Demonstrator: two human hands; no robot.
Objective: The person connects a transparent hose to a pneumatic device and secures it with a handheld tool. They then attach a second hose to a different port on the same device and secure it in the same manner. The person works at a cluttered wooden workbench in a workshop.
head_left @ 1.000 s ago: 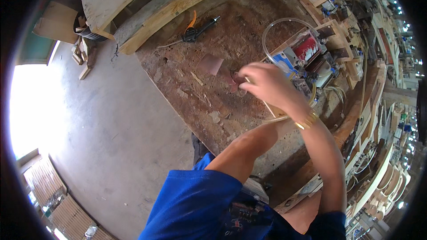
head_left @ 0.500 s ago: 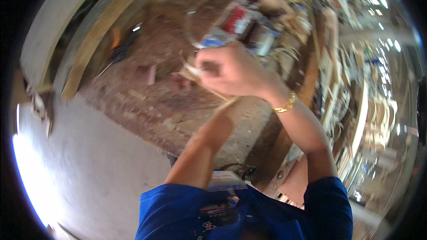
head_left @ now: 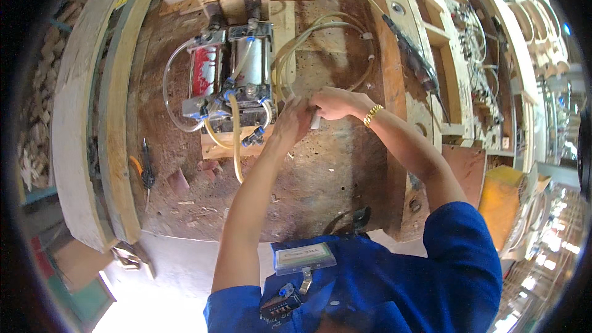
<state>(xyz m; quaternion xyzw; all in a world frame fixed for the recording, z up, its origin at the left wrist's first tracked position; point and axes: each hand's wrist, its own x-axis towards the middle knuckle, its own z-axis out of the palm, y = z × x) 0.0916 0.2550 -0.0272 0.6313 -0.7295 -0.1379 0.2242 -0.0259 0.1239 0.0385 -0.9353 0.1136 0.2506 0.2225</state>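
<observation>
My left hand [head_left: 293, 122] and my right hand [head_left: 334, 103] meet over the wooden bench, fingers bent and close together. A small whitish piece [head_left: 316, 121] shows just under my right fingers; its kind is unclear. What my left fingers grip is hidden. Loops of clear, yellowish air hose [head_left: 330, 23] run from the far side down to the hands. Left of them stand two metal pneumatic cylinders side by side, one with a red face [head_left: 206, 71], the other silver [head_left: 249, 61]. Blue push-in fittings [head_left: 253, 137] and short hoses [head_left: 235, 142] hang from their near ends.
Two long timber beams [head_left: 118, 117] lie along the left. An orange-handled tool [head_left: 145, 169] lies beside them. At the right, a dark drill-like tool [head_left: 414, 58] rests on a wooden frame [head_left: 444, 37]. A yellow box [head_left: 501, 200] stands near my right elbow.
The view has swung and steadied, bringing the cylinders to the left of my hands. My left hand, hidden before, now shows beside the right. The pale strip near my right hand is largely out of sight.
</observation>
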